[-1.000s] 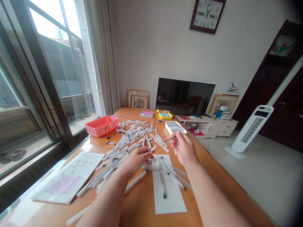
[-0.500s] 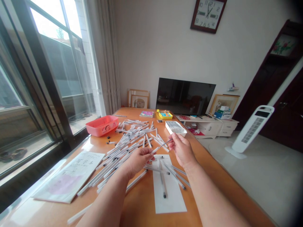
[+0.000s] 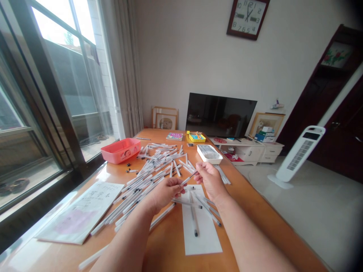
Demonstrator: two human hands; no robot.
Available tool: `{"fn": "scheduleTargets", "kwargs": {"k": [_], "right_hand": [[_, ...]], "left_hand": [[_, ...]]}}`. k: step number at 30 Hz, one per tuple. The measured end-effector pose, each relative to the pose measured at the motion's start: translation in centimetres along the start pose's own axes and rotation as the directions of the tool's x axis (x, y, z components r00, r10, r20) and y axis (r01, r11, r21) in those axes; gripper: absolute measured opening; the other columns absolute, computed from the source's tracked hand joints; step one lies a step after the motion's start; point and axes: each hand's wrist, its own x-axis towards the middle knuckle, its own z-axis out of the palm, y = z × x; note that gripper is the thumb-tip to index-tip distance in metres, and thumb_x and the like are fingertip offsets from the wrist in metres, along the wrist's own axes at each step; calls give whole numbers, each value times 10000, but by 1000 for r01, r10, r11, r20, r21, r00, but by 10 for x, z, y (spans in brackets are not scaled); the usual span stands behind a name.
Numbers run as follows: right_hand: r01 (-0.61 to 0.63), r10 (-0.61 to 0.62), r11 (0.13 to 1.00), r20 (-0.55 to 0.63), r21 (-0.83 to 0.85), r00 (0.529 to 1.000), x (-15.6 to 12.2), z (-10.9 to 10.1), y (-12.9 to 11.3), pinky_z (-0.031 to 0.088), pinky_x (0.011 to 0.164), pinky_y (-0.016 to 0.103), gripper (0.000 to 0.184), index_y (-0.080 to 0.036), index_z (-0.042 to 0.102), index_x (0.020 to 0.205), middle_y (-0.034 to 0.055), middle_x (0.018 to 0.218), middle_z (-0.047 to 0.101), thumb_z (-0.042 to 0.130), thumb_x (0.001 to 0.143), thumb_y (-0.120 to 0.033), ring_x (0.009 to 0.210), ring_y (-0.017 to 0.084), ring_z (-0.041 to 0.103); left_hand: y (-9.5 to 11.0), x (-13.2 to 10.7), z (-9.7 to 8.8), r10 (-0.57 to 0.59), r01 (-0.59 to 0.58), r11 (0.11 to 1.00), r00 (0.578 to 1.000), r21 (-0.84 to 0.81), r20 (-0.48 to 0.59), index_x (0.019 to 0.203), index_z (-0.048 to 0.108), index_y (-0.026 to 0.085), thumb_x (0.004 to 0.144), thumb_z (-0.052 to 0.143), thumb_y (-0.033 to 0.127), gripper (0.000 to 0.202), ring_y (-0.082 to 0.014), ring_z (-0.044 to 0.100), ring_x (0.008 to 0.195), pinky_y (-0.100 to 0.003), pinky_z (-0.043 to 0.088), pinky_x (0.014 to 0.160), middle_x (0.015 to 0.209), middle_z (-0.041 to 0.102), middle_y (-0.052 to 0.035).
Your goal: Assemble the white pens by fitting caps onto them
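My left hand [image 3: 167, 192] is closed around a clear white pen barrel [image 3: 186, 181] over the middle of the table. A thin dark refill [image 3: 194, 174] is pinched in my right hand [image 3: 210, 180], its far part inside the barrel's open end. Only a short length of refill shows between the hands. Below them lies a narrow white paper strip [image 3: 202, 243] with several black-tipped pens [image 3: 194, 221] on and beside it. A large loose heap of pen barrels [image 3: 147, 177] spreads to the left. Behind my right hand stands a white tray [image 3: 214, 160] holding thin refills.
A pink plastic basket [image 3: 119, 153] stands at the left edge, with small black caps [image 3: 128, 165] near it. A notebook [image 3: 85, 211] lies front left. Farther back are a colourful booklet [image 3: 174, 136] and a yellow box [image 3: 196, 137]. More slim sticks [image 3: 224, 175] lie by the tray.
My right hand has moved left toward my left hand, and less of the refill shows outside the barrel. The sticks beside the tray have come into view. My left hand stays nearly still.
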Motion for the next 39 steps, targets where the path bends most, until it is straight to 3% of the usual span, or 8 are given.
{"fn": "scheduleTargets", "kwargs": {"k": [4, 9, 13, 17, 22, 26, 31, 39], "right_hand": [[11, -6, 996, 55, -86, 998, -4, 7, 6, 454, 510, 207, 426, -193, 608, 1100, -1, 777, 680, 712, 809, -486, 599, 120, 621], [26, 4, 975, 135, -222, 991, -9, 13, 9, 480, 540, 235, 415, -203, 681, 1082, 26, 819, 689, 632, 860, -550, 710, 173, 680], [57, -3, 966, 208, -253, 978, -12, 14, 7, 506, 585, 258, 505, -220, 741, 1093, 81, 995, 732, 508, 913, -630, 889, 217, 687], [47, -4, 972, 183, -229, 983, -12, 14, 5, 507, 603, 268, 579, -206, 754, 1096, 105, 1096, 734, 471, 910, -676, 969, 238, 675], [43, -30, 974, 62, -223, 998, -4, 5, 9, 482, 577, 263, 616, -178, 728, 1096, 109, 972, 750, 463, 895, -697, 883, 229, 679], [89, -96, 942, -5, -323, 995, 9, -8, 21, 481, 608, 260, 497, -188, 715, 1046, 79, 938, 746, 507, 897, -614, 842, 208, 672], [116, -113, 701, 51, -704, 992, 27, -12, 37, 496, 742, 297, 337, -211, 696, 1101, 53, 952, 747, 473, 919, -386, 858, 205, 673], [149, 105, 440, 216, -886, 971, 47, 9, 44, 463, 898, 334, 342, -323, 753, 1115, 29, 1200, 722, 607, 819, -233, 1084, 262, 648]], "left_hand": [[0, 0, 0, 3, -2, 1000, 1000, -20, 6, 805, 715, 154, 748, 656, 371, 233, -127, 492, 607, -277, 352, 608, 789, 699, -66], [-4, 3, -3, 20, -19, 999, 1000, -31, 21, 811, 698, 153, 768, 648, 393, 249, -123, 479, 605, -270, 345, 600, 801, 698, -66], [-5, 3, -3, 27, -27, 999, 1000, -42, -4, 833, 683, 146, 772, 646, 390, 254, -117, 467, 589, -269, 340, 596, 791, 688, -66], [-3, 3, -3, 38, -38, 998, 999, -50, -12, 826, 679, 149, 764, 678, 442, 299, -114, 462, 593, -263, 333, 593, 796, 684, -60], [-3, 6, -15, 46, -58, 996, 986, -73, -160, 854, 702, 148, 751, 681, 452, 321, -113, 462, 584, -258, 333, 575, 790, 682, -61], [-7, 11, -29, 27, -80, 986, 941, -143, -338, 939, 706, 145, 729, 667, 424, 351, -117, 483, 578, -259, 333, 554, 811, 693, -70], [-9, 14, -40, -45, -45, 985, 866, -168, -497, 886, 709, 147, 692, 652, 397, 321, -117, 488, 568, -263, 353, 554, 795, 694, -71], [-11, 11, -47, -53, -68, 978, 831, -196, -553, 946, 717, 151, 692, 628, 387, 358, -132, 509, 595, -264, 372, 560, 832, 717, -83]]}}
